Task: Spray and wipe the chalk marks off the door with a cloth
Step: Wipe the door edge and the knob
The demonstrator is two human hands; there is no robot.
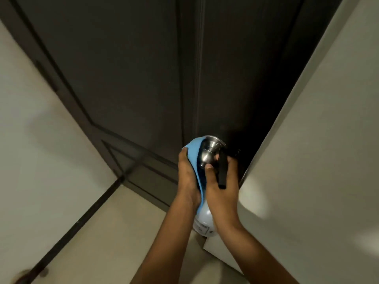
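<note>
The head camera looks down along a dark panelled door [123, 78] that fills the upper middle of the view, with pale walls [328, 140] on both sides and a light floor [114, 232] below. No chalk marks can be made out on the door's surface from this angle.

The 2 hands meet low at the door's right edge, around a round metal doorknob [211, 149]. The left hand [187, 177] has its fingers curled round a blue cloth [193, 148], holding it against the left side of the knob; the cloth hangs down between the 2 hands, its lower part squeezed between the palms.

The right hand [222, 185] grips a spray bottle [203, 224]. Its fingers wrap the neck, the black trigger [222, 171] lies over the back of the fingers, and the thumb rests just below the knob. The bottle's white body hangs beneath the wrist, a label showing near its base; the print is too small to read. The bottle's body touches the lower edge of the cloth.

Both forearms enter from the bottom of the frame, bare, converging on the knob.
</note>
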